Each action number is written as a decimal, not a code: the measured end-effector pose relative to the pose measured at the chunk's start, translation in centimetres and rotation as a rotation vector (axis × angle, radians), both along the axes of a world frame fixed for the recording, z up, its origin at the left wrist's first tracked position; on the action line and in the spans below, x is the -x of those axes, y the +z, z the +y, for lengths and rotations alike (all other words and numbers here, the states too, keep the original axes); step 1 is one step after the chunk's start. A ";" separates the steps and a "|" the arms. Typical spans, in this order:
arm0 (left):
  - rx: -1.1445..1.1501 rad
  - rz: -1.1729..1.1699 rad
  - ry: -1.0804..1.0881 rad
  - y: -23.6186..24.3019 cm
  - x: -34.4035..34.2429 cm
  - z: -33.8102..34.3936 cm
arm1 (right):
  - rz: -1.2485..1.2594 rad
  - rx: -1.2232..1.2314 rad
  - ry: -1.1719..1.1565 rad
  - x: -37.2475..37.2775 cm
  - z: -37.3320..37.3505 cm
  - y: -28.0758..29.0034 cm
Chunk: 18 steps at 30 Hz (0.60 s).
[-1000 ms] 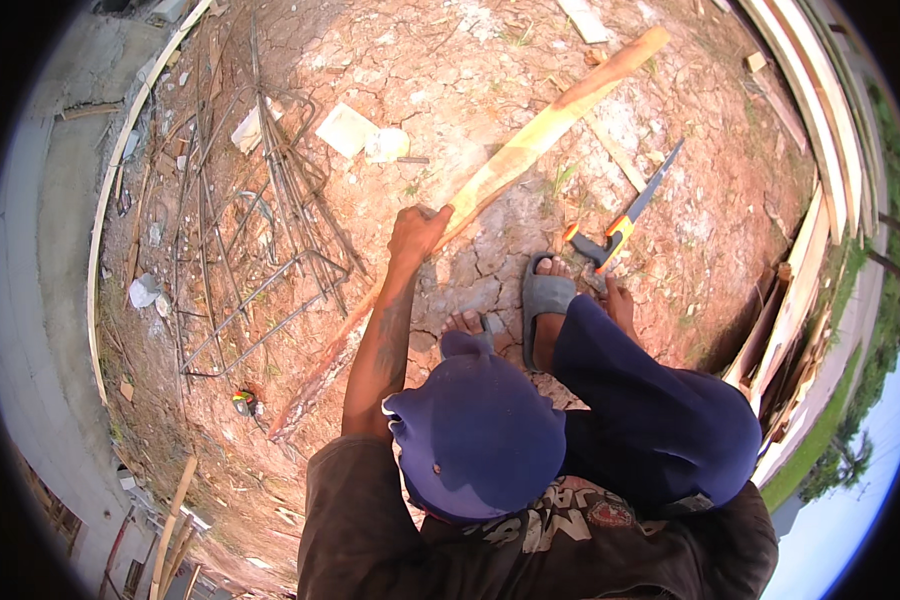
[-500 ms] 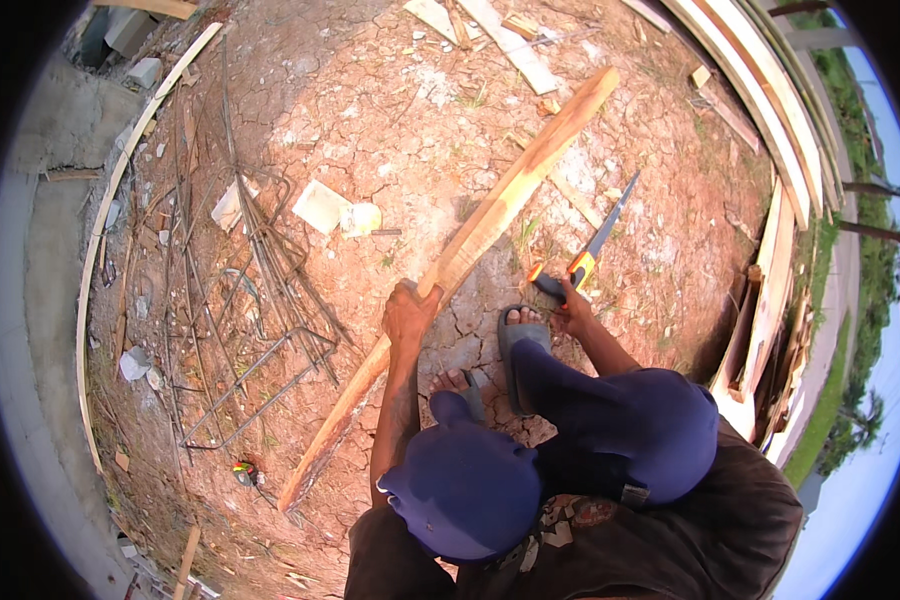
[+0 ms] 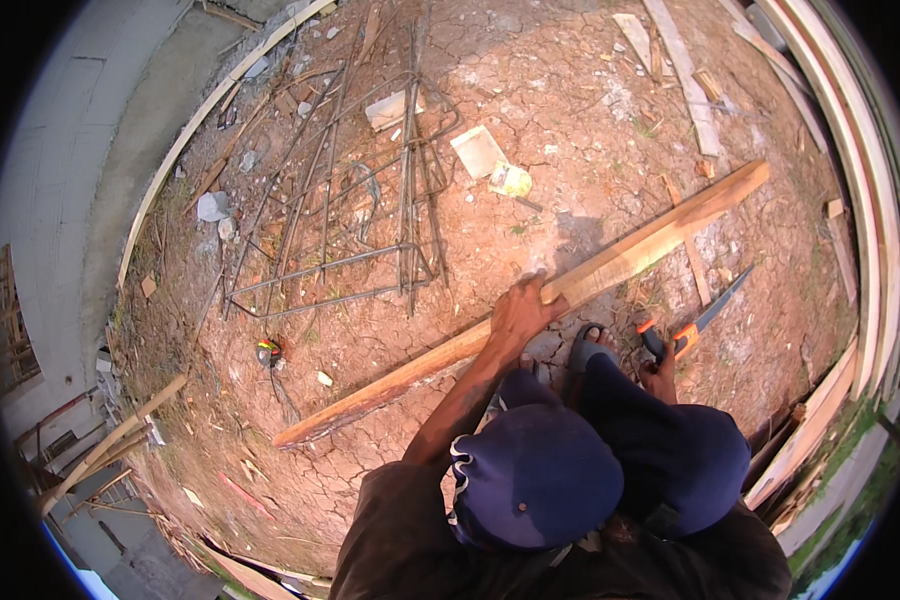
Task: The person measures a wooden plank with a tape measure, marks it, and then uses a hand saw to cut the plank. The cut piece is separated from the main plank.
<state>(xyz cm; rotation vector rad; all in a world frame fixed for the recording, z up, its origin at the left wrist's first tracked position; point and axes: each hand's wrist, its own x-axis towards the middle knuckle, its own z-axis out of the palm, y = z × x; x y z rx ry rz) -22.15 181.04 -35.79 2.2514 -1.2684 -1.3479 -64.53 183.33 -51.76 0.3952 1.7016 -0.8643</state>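
Note:
A long wooden plank (image 3: 615, 262) lies slantwise across the picture, from lower left to upper right, in front of my feet. My left hand (image 3: 523, 315) is closed around it near its middle, with the fingers over the far edge. Close to my right foot, my right hand (image 3: 658, 378) holds a handsaw (image 3: 722, 303) by its orange and black handle. The blade points away to the upper right, apart from the plank. My fingers on the handle are partly hidden.
A rebar frame (image 3: 320, 268) lies at the upper left, and a small tape measure (image 3: 268, 352) sits near the plank's left end. Wood scraps (image 3: 480, 150) and a yellowish container (image 3: 511, 180) rest on cracked soil. Long boards (image 3: 855, 130) line the right side; a concrete wall (image 3: 65, 150) stands left.
My view has turned left, so the ground, plank and saw appear shifted and rotated in the picture. Both hands keep their holds on the plank and the handsaw.

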 end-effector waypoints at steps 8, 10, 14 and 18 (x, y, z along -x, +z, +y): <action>-0.030 -0.174 -0.139 7.8 -7.5 -3.7 | 0.947 0.196 0.541 2.4 0.8 3.5; -0.048 -0.225 -0.185 8.9 -9.7 -6.8 | 0.746 0.512 0.491 1.6 0.0 6.7; 0.025 -0.294 -0.280 8.5 -13.9 -12.9 | 0.782 0.822 0.628 -1.9 -3.6 13.3; 0.017 -0.297 -0.324 5.5 -16.9 -16.5 | 0.854 0.902 0.741 -6.3 -6.5 16.3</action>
